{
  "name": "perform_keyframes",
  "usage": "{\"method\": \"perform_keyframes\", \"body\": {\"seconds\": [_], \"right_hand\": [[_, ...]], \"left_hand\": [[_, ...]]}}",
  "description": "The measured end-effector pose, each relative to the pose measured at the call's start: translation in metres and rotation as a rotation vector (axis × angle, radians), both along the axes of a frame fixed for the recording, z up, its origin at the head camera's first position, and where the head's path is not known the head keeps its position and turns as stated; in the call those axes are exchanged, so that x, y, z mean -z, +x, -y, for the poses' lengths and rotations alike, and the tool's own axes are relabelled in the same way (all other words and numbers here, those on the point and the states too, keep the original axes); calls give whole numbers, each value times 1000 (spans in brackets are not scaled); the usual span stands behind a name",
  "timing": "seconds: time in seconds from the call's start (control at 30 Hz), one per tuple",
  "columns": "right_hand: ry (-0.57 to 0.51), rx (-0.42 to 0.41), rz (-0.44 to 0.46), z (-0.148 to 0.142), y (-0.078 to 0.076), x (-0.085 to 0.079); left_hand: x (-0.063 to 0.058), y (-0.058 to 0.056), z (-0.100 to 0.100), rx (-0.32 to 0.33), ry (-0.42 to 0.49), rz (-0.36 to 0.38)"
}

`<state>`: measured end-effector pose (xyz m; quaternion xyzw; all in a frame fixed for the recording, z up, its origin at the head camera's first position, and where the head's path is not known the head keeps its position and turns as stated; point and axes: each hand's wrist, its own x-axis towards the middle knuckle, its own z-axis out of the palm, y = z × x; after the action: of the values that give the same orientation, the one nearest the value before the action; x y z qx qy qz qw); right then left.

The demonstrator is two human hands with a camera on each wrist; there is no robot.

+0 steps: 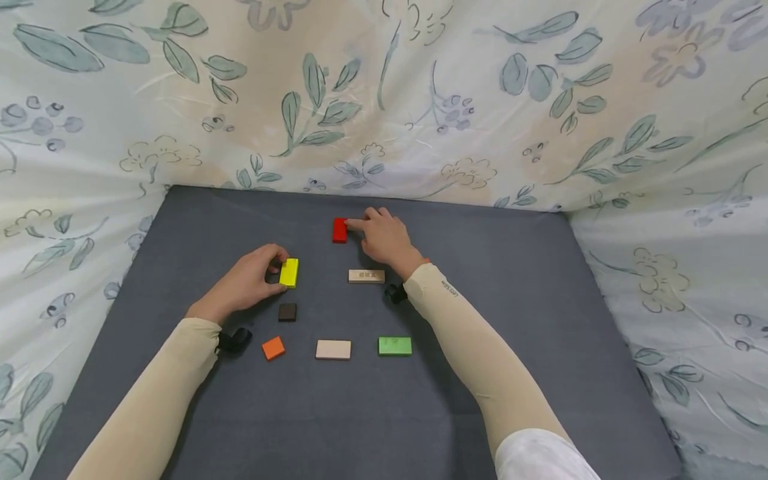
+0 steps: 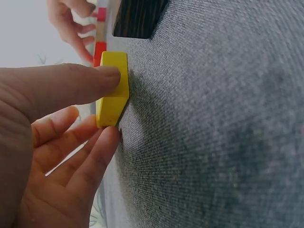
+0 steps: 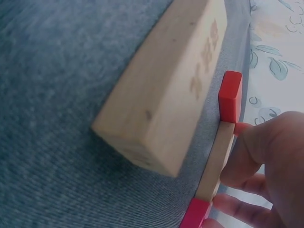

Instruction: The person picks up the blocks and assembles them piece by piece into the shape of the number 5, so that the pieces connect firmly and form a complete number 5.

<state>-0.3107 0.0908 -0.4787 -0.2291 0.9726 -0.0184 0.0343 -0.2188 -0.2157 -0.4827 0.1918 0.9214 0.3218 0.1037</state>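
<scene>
My left hand (image 1: 243, 277) pinches a bright yellow block (image 1: 289, 273) low over the grey cloth, its thumb on one side and fingertips at the other end. Farther back, a red block (image 1: 339, 230) stands at the left end of a short row. Beside it in the right wrist view come a plain wooden block (image 3: 216, 164) and a pinkish-red block (image 3: 195, 213), both hidden under the hand in the head view. My right hand (image 1: 387, 239) touches this row from above and behind, one finger at the red block's edge.
An engraved wooden block (image 1: 367, 277) lies between the hands. Nearer are a dark brown block (image 1: 287, 312), an orange block (image 1: 273, 348), a beige block (image 1: 333, 349) and a green block (image 1: 395, 346). Floral cloth (image 1: 384, 133) hangs behind the table.
</scene>
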Motion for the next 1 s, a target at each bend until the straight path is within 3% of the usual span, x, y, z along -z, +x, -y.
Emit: {"method": "perform_keyframes", "body": {"seconds": [0.5,0.77,1.0], "right_hand": [[-1,32,38,5,8,-7],[21,60,55,5,7,-7],[12,53,32,5,9,-8]], "left_hand": [[-6,-5,-14,-6,-22,15],[-14,-24,-38,54,-58,-2],[-19,-34,-54,63,-60,-12]]}}
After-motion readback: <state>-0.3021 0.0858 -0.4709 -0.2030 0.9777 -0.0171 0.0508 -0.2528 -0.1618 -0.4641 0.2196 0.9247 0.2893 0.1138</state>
